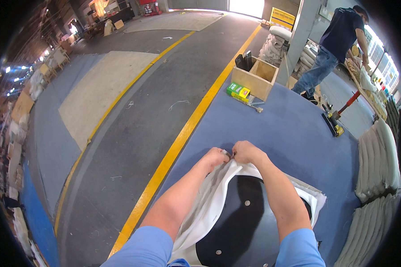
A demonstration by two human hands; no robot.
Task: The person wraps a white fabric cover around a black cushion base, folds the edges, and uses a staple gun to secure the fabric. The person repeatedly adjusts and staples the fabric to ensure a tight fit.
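My left hand (216,158) and my right hand (248,152) are close together at the far edge of a white fabric cover (211,207). Both are closed, with fingers pinching the gathered cloth between them. A small dark bit shows by the right fingertips, too small to make out. The cover lies around a black board (236,222) with several pale round buttons on its face. At the right its frayed edge rests on the blue-grey table top (289,133).
Beyond my hands stand a wooden box (265,86) with dark items in it and a green-yellow carton (238,92). A yellow-black tool (333,124) lies at the table's right edge. Stacked pale cushions (378,160) rise on the right. Another person (338,40) bends over work at the back right.
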